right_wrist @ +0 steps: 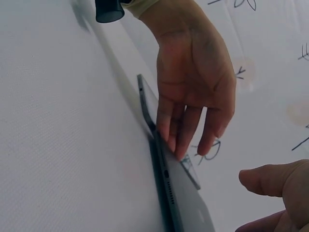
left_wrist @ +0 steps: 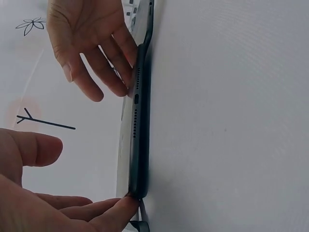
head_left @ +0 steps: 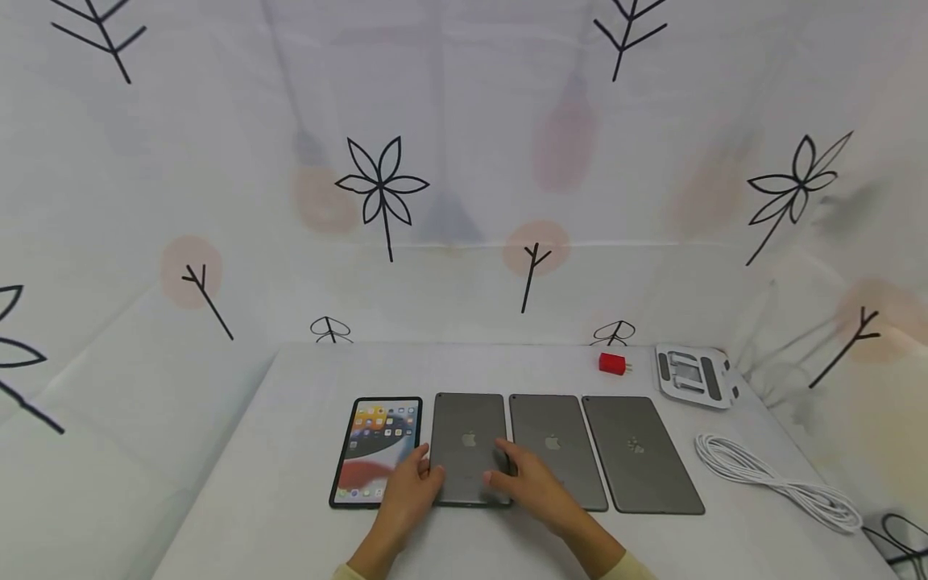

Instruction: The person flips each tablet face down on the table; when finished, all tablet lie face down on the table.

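Fingers (head_left: 516, 453) at grey tablet (head_left: 467, 459), lit tablet (head_left: 384, 439) and matching tablet (head_left: 554, 441) alongside

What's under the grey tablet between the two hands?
White table shows along the near edge of the grey tablet; its downward face and whatever lies directly beneath are covered.

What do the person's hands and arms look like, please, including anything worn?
The left hand and right hand wear no gloves. The left sleeve and right sleeve are pale yellow. A dark, rounded object, its nature unclear, shows beside the left sleeve.
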The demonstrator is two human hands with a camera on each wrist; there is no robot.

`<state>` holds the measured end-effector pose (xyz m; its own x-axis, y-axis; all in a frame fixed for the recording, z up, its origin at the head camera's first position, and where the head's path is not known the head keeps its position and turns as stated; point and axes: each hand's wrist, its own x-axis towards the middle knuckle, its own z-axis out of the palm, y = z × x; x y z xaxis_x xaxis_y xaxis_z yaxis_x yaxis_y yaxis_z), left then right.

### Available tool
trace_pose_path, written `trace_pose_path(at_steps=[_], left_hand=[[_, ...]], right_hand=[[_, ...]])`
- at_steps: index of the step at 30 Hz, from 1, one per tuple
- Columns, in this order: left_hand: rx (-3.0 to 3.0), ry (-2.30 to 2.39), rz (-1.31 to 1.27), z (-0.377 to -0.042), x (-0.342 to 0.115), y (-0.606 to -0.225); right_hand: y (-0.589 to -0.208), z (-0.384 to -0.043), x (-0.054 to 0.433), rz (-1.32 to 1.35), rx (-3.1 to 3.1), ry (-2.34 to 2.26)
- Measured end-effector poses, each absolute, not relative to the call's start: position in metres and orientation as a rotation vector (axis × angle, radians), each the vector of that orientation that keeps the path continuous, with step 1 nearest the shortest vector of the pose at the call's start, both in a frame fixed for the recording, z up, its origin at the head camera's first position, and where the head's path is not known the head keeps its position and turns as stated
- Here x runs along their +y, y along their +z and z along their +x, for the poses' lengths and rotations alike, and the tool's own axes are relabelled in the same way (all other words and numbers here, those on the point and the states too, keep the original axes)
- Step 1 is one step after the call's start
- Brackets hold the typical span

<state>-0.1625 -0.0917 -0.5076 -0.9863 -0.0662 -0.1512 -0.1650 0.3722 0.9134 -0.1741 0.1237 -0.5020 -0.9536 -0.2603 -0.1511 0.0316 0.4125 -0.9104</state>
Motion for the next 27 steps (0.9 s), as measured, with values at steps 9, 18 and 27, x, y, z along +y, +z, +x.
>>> trace_pose_path(at_steps=[9, 18, 27], left_hand=[[2.501, 1.702, -0.232, -0.160, -0.090, -0.504], [2.535, 1.634, -0.207, -0.158, -0.094, -0.505], [2.759, 1.424, -0.271, -0.160, -0.142, -0.486]], right_hand=[[-0.503, -0.173, 0.124, -0.217, 2.389, -1.571], [-0.505, -0.170, 0.121, -0.228, 2.430, -1.566], [-0.496, -0.167, 0.095, -0.291, 2.548, -1.742]])
